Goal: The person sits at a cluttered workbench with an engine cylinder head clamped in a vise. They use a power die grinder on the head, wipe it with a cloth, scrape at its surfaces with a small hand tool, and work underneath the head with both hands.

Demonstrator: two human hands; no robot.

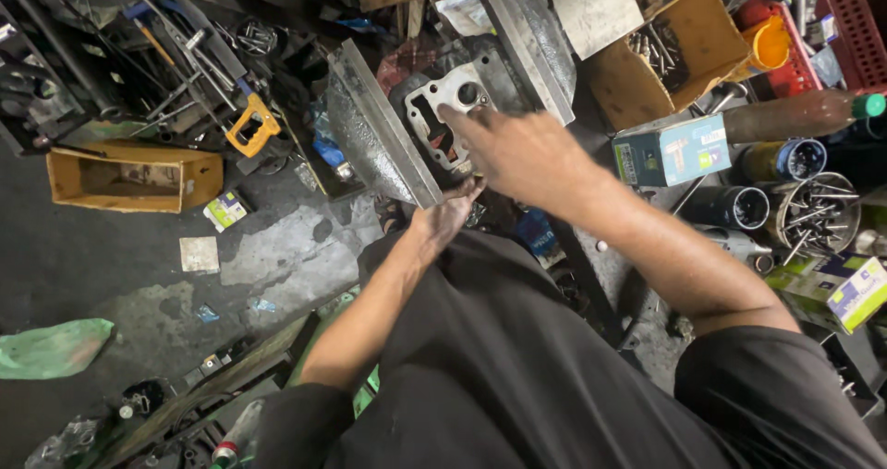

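While our right hand [517,150] lies with fingers spread on a pale metal plate [450,109], our left hand [450,215] reaches just beneath it, grip hidden; we cannot tell.

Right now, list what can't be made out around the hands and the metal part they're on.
Head view only:
- Left hand: its fingers tuck under the part, so any grip is hidden.
- Grey metal plate: its lower right is covered by the right hand.
- Cardboard box: the small metal pieces inside are too small to identify.
- Round tin of long rods: too small to tell apart.
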